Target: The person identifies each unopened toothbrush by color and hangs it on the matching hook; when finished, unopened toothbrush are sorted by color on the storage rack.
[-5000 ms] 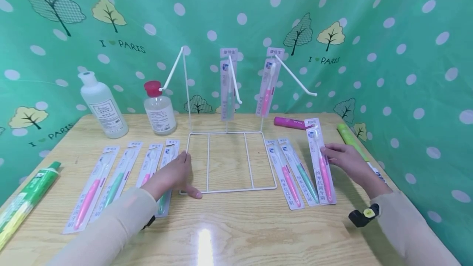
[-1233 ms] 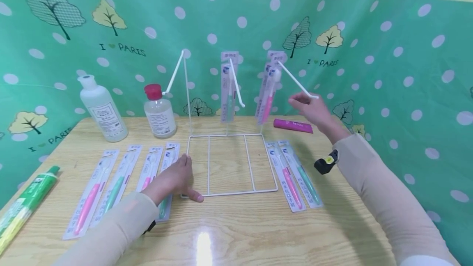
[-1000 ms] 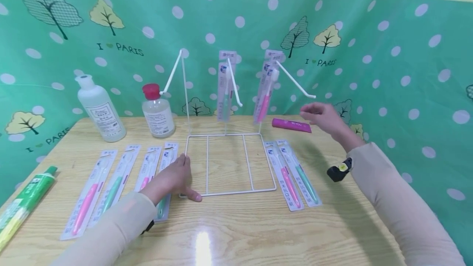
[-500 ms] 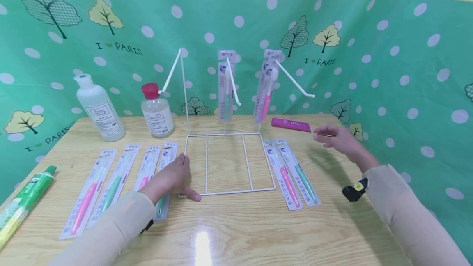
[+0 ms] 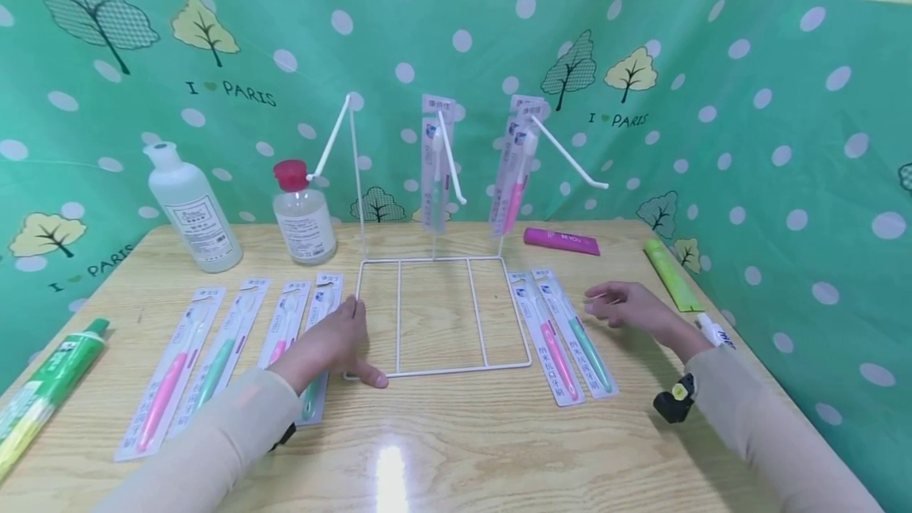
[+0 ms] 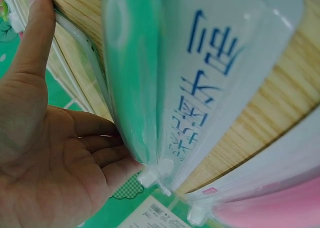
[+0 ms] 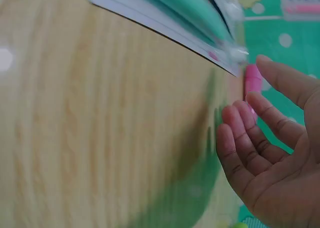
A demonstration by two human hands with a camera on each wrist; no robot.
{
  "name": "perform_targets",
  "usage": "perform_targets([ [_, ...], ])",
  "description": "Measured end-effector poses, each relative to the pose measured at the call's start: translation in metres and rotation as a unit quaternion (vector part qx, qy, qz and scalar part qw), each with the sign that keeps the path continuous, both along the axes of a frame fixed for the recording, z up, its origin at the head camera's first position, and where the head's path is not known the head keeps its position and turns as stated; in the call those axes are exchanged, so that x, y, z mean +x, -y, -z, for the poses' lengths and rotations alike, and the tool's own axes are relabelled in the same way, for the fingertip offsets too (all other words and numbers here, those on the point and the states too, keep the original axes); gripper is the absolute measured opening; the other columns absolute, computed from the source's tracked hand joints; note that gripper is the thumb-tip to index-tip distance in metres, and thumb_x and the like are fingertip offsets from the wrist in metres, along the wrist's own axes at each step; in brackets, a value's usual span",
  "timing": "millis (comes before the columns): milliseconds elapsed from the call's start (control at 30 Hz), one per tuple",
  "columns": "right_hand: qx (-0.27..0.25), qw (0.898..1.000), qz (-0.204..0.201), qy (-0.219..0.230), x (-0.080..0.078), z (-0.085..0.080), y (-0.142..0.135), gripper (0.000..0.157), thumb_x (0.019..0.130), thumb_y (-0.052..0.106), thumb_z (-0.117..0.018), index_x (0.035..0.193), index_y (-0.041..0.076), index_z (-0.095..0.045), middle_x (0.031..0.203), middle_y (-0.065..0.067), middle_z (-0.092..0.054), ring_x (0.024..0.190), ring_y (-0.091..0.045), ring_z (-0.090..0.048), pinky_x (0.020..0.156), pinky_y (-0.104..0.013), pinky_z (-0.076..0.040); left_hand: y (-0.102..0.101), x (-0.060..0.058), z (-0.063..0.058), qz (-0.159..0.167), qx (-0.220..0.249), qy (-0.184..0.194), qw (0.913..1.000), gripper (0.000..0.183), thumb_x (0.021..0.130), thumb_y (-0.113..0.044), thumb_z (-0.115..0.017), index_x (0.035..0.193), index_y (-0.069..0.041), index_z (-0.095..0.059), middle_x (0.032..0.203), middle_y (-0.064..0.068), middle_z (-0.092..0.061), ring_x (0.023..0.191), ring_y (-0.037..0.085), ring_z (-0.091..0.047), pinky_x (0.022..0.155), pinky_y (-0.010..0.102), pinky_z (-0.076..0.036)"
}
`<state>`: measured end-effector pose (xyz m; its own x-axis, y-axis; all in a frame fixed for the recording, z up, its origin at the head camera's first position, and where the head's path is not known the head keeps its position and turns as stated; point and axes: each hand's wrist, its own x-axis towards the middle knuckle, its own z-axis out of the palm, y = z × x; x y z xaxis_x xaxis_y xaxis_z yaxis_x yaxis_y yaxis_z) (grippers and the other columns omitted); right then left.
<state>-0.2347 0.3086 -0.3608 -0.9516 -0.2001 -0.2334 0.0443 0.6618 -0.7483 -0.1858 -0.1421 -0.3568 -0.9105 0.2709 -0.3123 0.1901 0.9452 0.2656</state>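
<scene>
My left hand (image 5: 340, 343) rests at the left front corner of the white wire display rack (image 5: 438, 373), thumb on the front bar and fingers along the left side. In the left wrist view those fingers (image 6: 95, 148) lie beside a packaged green toothbrush (image 6: 137, 72). My right hand (image 5: 630, 309), holding nothing, hovers with loosely bent fingers just right of another packaged green toothbrush (image 5: 580, 335). A packaged pink toothbrush (image 5: 559, 355) lies left of that one. Two pink toothbrush packs (image 5: 514, 200) hang on the rack's right hook, and a green toothbrush pack (image 5: 436, 180) hangs on the middle hook.
Several toothbrush packs (image 5: 171, 378) lie left of the rack. A white bottle (image 5: 195, 212) and a red-capped bottle (image 5: 305, 220) stand at the back left. Around the edges lie a green tube (image 5: 53, 382), a magenta tube (image 5: 561, 241) and a lime tube (image 5: 671, 275). The left hook (image 5: 331, 137) is bare.
A pink toothbrush pack that my right hand held on the table now hangs on the right hook. Since then my right hand has come down and forward to the green pack. The left hand stays put.
</scene>
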Motion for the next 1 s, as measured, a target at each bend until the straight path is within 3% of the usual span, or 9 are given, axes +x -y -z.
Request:
perform_targets([
  [200, 0.059, 0.998, -0.004, -0.02, -0.002, 0.009, 0.013, 0.056, 0.08, 0.04, -0.067, 0.123, 0.006, -0.054, 0.104, -0.008, -0.059, 0.091, -0.02, -0.054, 0.072, -0.029, -0.05, 0.0, 0.0, 0.0, -0.002, 0.002, 0.001, 1.0, 0.136, 0.045, -0.065, -0.074, 0.136, 0.017, -0.016, 0.142, 0.036, -0.011, 0.131, 0.046, -0.015, 0.107, 0.051, -0.019],
  [567, 0.121, 0.991, 0.005, -0.055, -0.001, 0.011, 0.042, 0.069, 0.073, 0.039, -0.074, 0.125, 0.0, -0.051, 0.093, -0.006, -0.056, 0.081, -0.019, -0.049, 0.067, -0.027, -0.044, 0.0, 0.0, -0.001, 0.0, -0.001, 0.006, 1.0, 0.136, 0.046, -0.066, -0.074, 0.136, 0.017, -0.015, 0.142, 0.036, -0.01, 0.131, 0.046, -0.014, 0.107, 0.051, -0.019],
  [733, 0.143, 0.988, 0.014, -0.054, 0.001, 0.008, 0.053, 0.073, 0.071, 0.033, -0.076, 0.128, -0.002, -0.047, 0.094, -0.008, -0.055, 0.083, -0.02, -0.049, 0.07, -0.03, -0.043, 0.0, -0.001, -0.002, 0.0, -0.001, 0.006, 1.0, 0.136, 0.046, -0.066, -0.074, 0.136, 0.017, -0.015, 0.142, 0.036, -0.01, 0.131, 0.046, -0.013, 0.107, 0.051, -0.018],
  [1000, 0.136, 0.99, 0.029, -0.024, 0.0, 0.006, 0.055, 0.073, 0.072, 0.028, -0.077, 0.131, -0.001, -0.044, 0.1, -0.011, -0.055, 0.086, -0.022, -0.051, 0.074, -0.032, -0.045, 0.0, 0.001, -0.002, 0.0, 0.007, 0.008, 0.9999, 0.136, 0.046, -0.065, -0.074, 0.136, 0.017, -0.015, 0.142, 0.036, -0.009, 0.131, 0.046, -0.013, 0.107, 0.051, -0.018],
])
